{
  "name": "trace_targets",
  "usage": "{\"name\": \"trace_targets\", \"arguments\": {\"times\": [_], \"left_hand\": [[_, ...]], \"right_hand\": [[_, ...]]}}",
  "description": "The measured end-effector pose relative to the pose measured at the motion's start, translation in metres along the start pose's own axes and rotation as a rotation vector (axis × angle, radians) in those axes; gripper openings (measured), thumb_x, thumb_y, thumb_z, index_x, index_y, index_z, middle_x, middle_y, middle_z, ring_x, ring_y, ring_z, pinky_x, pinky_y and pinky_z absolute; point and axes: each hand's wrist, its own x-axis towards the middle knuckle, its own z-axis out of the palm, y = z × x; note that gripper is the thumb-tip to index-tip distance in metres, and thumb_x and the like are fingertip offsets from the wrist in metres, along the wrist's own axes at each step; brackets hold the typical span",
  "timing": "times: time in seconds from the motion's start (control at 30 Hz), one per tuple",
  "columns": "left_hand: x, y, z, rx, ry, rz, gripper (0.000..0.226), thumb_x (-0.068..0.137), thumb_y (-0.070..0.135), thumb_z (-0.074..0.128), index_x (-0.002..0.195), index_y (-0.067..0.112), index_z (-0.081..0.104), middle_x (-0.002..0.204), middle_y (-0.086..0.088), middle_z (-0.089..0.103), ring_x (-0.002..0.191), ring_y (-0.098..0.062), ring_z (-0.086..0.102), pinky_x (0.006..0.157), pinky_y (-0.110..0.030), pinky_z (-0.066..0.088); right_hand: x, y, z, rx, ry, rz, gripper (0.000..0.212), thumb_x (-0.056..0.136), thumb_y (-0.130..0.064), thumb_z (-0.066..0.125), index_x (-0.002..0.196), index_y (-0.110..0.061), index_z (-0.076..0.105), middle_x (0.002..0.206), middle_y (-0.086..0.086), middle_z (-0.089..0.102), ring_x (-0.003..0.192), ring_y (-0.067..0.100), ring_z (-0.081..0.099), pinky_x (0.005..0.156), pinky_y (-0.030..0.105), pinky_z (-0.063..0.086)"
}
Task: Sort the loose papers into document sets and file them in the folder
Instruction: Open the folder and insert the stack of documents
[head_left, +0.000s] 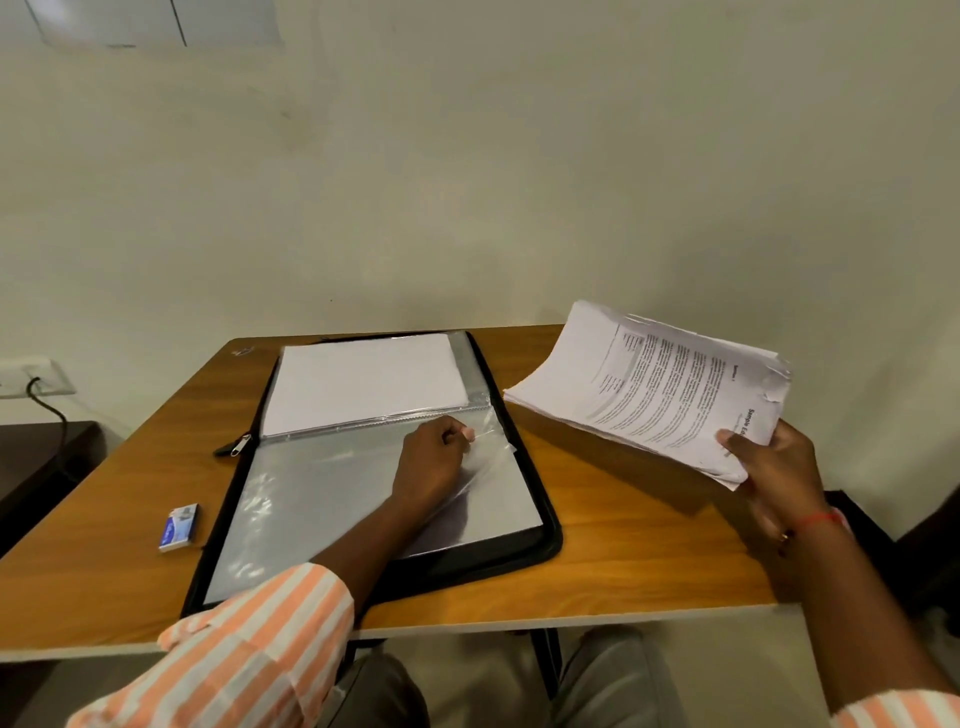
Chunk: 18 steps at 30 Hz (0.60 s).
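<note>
A loose stack of papers (660, 395), thick, floppy and fanning at its far corners, is held above the counter (623, 561) to the right of the open folder (540, 499), the right hand (769, 467) gripping its near edge, thumb on top; it sags and is likely best supported from beneath. The left hand (434, 462) rests on the folder's near half, fingers pinching the thin, slippery-looking clear sleeve (322, 499) near the spine
</note>
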Motion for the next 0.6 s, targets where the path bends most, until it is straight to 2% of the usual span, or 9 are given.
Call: {"name": "trace_targets", "arguments": {"times": [0.1,0.23,0.4,0.6], "left_hand": [[-0.001,-0.001,0.001,0.063,-0.013,0.032,0.024,0.102,0.020,0.055,0.084,0.020,0.071,0.089,0.005,0.071,0.085,-0.009,0.064,0.077,-0.017,0.043],[-0.006,0.001,0.003,0.101,-0.020,0.046,0.023,0.103,0.023,0.052,0.093,0.016,0.072,0.096,0.001,0.073,0.089,-0.014,0.065,0.085,-0.030,0.049],[-0.010,-0.002,0.007,0.122,0.023,0.016,0.016,0.101,0.027,0.055,0.088,0.028,0.065,0.090,0.009,0.069,0.082,-0.006,0.061,0.071,-0.020,0.043],[-0.011,-0.003,0.007,0.126,0.012,0.042,0.017,0.101,0.031,0.055,0.085,0.029,0.063,0.085,0.010,0.068,0.080,-0.007,0.062,0.072,-0.022,0.046]], "right_hand": [[-0.002,0.000,-0.002,-0.028,-0.026,-0.010,0.036,0.093,0.004,0.063,0.126,-0.011,0.062,0.120,0.009,0.069,0.104,0.027,0.069,0.069,0.031,0.063],[-0.002,-0.003,-0.007,-0.071,-0.054,-0.008,0.032,0.094,0.002,0.063,0.122,-0.013,0.063,0.115,0.008,0.069,0.097,0.021,0.069,0.064,0.027,0.062],[0.004,-0.001,-0.014,-0.098,-0.110,0.012,0.033,0.093,0.004,0.063,0.124,-0.007,0.063,0.114,0.013,0.070,0.092,0.023,0.070,0.061,0.023,0.060],[0.002,0.002,-0.012,-0.088,-0.177,0.019,0.032,0.092,0.005,0.063,0.121,-0.007,0.063,0.111,0.010,0.071,0.094,0.025,0.070,0.066,0.027,0.062]]}}
